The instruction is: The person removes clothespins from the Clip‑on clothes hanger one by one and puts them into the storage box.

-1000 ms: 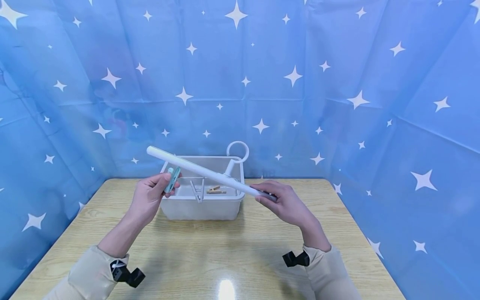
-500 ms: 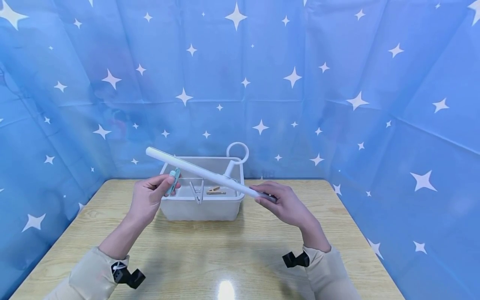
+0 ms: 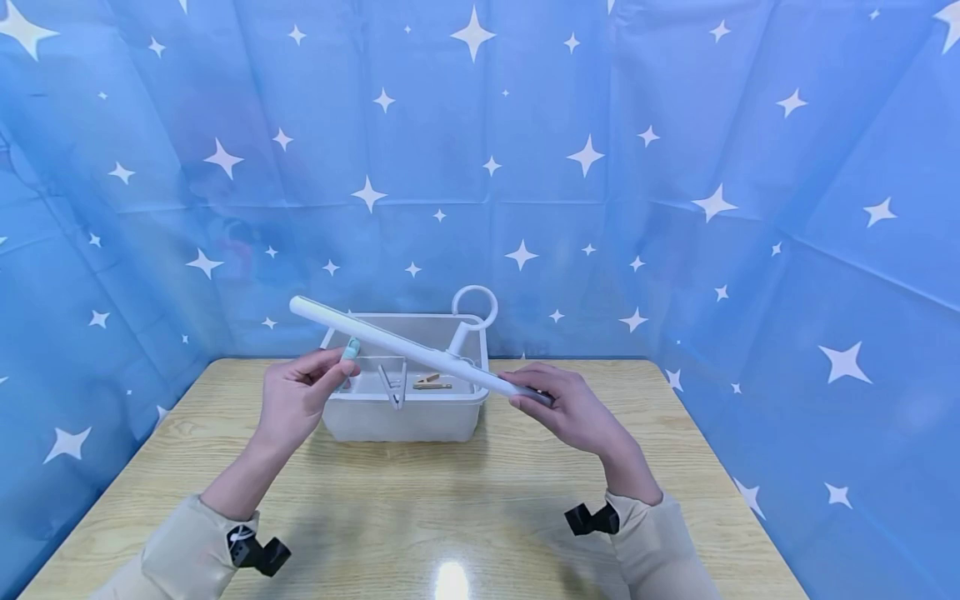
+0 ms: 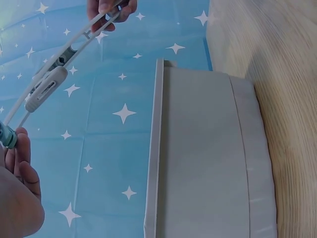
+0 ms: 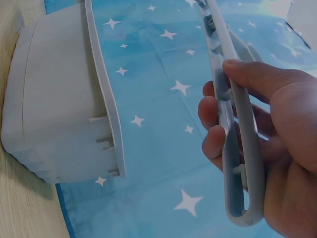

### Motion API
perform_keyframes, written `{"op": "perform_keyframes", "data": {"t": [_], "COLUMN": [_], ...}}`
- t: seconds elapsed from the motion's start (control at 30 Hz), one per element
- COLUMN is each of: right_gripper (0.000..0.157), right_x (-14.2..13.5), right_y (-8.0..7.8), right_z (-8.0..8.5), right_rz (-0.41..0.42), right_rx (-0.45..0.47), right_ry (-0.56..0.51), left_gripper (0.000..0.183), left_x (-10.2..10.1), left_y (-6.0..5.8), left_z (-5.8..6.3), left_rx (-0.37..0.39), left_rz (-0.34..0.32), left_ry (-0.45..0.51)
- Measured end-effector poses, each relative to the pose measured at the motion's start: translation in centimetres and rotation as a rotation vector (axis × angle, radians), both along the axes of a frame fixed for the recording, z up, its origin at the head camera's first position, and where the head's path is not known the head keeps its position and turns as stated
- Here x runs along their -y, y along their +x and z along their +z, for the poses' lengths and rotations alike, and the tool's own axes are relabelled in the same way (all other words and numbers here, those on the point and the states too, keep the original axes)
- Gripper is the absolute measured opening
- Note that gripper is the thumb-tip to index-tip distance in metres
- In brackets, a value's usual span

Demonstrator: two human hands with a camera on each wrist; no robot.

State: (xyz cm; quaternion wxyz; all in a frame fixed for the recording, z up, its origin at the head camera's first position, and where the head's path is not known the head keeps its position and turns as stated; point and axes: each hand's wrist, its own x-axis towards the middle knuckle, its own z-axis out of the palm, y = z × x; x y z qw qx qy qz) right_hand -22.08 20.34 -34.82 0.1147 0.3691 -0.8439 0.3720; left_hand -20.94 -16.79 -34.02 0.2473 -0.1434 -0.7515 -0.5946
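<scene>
My right hand [image 3: 566,406] grips one end of a white clothes hanger [image 3: 405,342], which is raised over the bin and slants up to the left. A ring-shaped hook [image 3: 476,288] sticks up from the hanger's middle. In the right wrist view, thumb and fingers wrap the rounded end of the slotted hanger [image 5: 253,163]. My left hand [image 3: 298,402] pinches a teal clothespin [image 3: 350,348] just below the hanger's far left part. In the left wrist view, the teal clothespin [image 4: 7,136] overlaps the hanger's near end, partly cut off by the frame.
Behind the hands a light grey plastic bin [image 3: 405,422] stands on the wooden table [image 3: 420,508]. Wooden clothespins [image 3: 431,385] lie inside it, and a grey V-shaped piece [image 3: 392,387] shows at its front rim. A blue star-printed curtain [image 3: 420,150] surrounds the table.
The teal clothespin has turned in my left fingers, from side-on to nearly end-on, and the thumb has shifted over it. The right hand and hanger are almost unmoved.
</scene>
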Motion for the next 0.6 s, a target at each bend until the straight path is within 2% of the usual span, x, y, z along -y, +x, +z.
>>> {"op": "perform_keyframes", "data": {"t": [0.2,0.37,0.43,0.6], "right_gripper": [0.033,0.033,0.033,0.033], "right_x": [-0.05,-0.06,-0.06,-0.02], "right_y": [-0.11,-0.03,-0.02,-0.07], "right_z": [-0.08,-0.09,-0.14,-0.25], "right_rz": [0.007,0.008,0.006,-0.017], "right_rx": [-0.015,-0.01,-0.01,-0.019], "right_ry": [0.002,0.012,0.015,0.014], "left_gripper": [0.022,0.025,0.025,0.023], "left_x": [-0.13,-0.04,-0.02,-0.1], "left_y": [-0.01,-0.25,-0.27,-0.22], "left_z": [-0.24,-0.52,-0.58,-0.45], "left_rx": [-0.081,-0.193,-0.2,-0.123], "left_rz": [0.036,0.059,0.054,0.012], "left_ry": [0.0,-0.08,-0.087,-0.035]}}
